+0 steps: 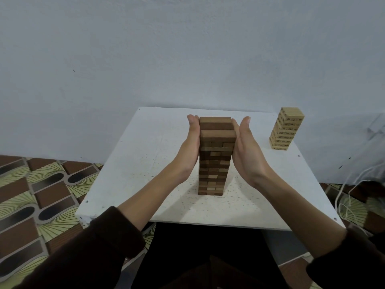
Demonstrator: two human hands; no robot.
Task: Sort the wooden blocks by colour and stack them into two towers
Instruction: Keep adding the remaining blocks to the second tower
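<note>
Standing near the middle of the white tabletop, the dark tower of brown blocks is rising upright between the person's two hands. The left hand is lying flat against the tower's left side, palm facing inward. Its fingers are straight and pressed together, and they are reaching up to the level of the top layer. The right hand is mirroring it on the right side. Its fingers are also straight and held together, and they are touching the upper layers, while the heel of the palm is angling away from the lower part of the tower. Neither hand is curling round any block. Both are bracing the upper part of the stack from opposite sides, with the fingertips pointing away from the person.

The top layer is sitting slightly narrower than the layer beneath it, leaving a small step on the right edge. The tower's base is resting directly on the tabletop, clear of both wrists.

The light tower of pale blocks with dark printed marks is standing at the far right corner of the tabletop, well apart from both hands.

Dark sleeves are covering the forearms near the elbows. A patterned floor is showing to the left, and white cords are trailing at the right.
</note>
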